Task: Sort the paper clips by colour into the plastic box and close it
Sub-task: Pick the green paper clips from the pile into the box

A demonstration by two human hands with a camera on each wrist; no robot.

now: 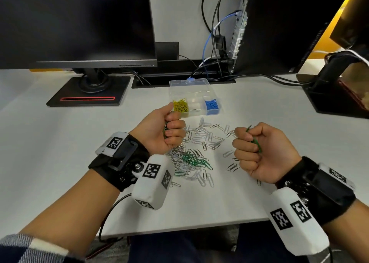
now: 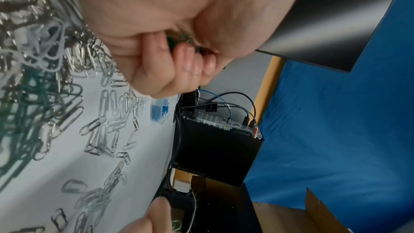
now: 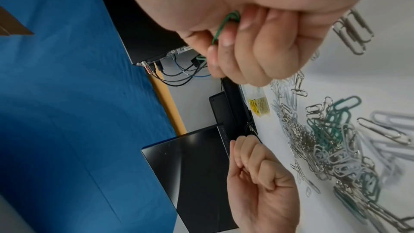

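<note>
A clear plastic box [image 1: 194,86] stands open at the back of the white desk, yellow clips [image 1: 181,107] in its left cell and blue clips [image 1: 212,105] in its right one. My left hand [image 1: 166,131] is held as a fist above the desk, curled round green paper clips [image 2: 179,39]. To the right my right hand [image 1: 252,144] is likewise a fist round green clips [image 3: 225,24], one end sticking out at the top. Between and below the hands lies a loose pile of silver clips [image 1: 201,137] with more green clips [image 1: 192,159] in it.
A monitor on a black stand [image 1: 87,91] is at the back left. A black computer case [image 1: 279,28] with cables stands at the back right, a black stand [image 1: 335,94] beside it. The desk's front edge [image 1: 189,227] is close to my body.
</note>
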